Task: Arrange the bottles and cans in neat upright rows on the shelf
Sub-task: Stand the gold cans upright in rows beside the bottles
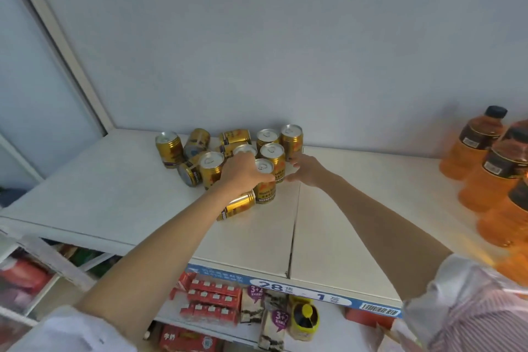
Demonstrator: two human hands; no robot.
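Note:
Several gold cans (pixel 211 164) crowd the back middle of the white shelf (pixel 114 188), some upright, some lying on their sides. My left hand (pixel 243 171) grips the top of an upright gold can (pixel 265 188) at the front of the group. Just under my left wrist another can (pixel 238 206) lies on its side. My right hand (pixel 307 168) reaches in from the right with its fingers spread, touching the upright cans (pixel 291 140) at the right edge of the group. Orange bottles (pixel 474 146) with dark caps stand at the shelf's right end.
A wall (pixel 271 37) closes the shelf at the back and a white frame post (pixel 60 46) runs along its left end. Bare shelf lies in front and right of the cans. Below the blue price strip (pixel 285 286), a lower shelf holds red boxes (pixel 211 300) and packets.

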